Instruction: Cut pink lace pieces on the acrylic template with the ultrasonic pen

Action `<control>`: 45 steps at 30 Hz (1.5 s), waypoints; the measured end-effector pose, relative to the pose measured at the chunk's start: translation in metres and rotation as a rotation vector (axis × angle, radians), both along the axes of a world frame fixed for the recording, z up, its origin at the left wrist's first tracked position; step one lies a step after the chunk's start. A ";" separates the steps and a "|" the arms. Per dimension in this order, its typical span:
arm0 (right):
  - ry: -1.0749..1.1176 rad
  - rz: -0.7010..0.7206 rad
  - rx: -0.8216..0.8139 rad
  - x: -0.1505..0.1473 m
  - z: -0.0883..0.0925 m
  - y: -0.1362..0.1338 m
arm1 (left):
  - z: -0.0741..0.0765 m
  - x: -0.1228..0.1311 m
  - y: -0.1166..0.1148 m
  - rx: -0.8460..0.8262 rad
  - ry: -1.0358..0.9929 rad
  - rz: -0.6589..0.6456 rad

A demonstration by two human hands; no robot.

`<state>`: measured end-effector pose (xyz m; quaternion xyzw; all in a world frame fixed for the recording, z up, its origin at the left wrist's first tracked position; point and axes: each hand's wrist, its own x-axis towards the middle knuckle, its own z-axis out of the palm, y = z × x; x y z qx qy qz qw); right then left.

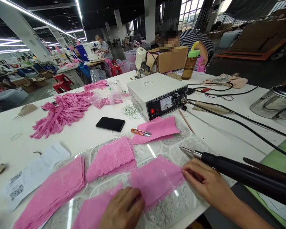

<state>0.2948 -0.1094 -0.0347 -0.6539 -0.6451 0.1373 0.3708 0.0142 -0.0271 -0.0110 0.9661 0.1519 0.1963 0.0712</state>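
Note:
My left hand (122, 208) lies on a pink lace piece (154, 181) at the near edge of the white table (228, 133), fingers curled down onto the fabric. My right hand (205, 181) pinches the right edge of the same piece with its fingertips. A black wand with a metal tip (240, 170) rests across my right wrist, its tip pointing left above the lace. More stacks of pink lace (112, 157) lie on a clear plate (181, 203) under the work.
A white control box (157, 93) with a meter stands behind, cables running right. Orange snips (140, 132), a black phone (110, 123), pink strips (62, 111), a bottle (189, 65) and a steel pot (274, 101) are around. A person in stripes sits opposite.

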 end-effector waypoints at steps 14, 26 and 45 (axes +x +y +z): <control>-0.016 -0.032 0.089 0.000 0.000 -0.006 | 0.002 0.000 0.002 0.181 0.043 -0.072; -0.070 -0.037 0.007 0.000 0.000 0.004 | 0.003 -0.004 0.001 0.269 0.087 -0.057; -0.078 -0.080 0.004 0.001 0.002 0.001 | -0.007 0.003 -0.001 0.261 0.003 -0.078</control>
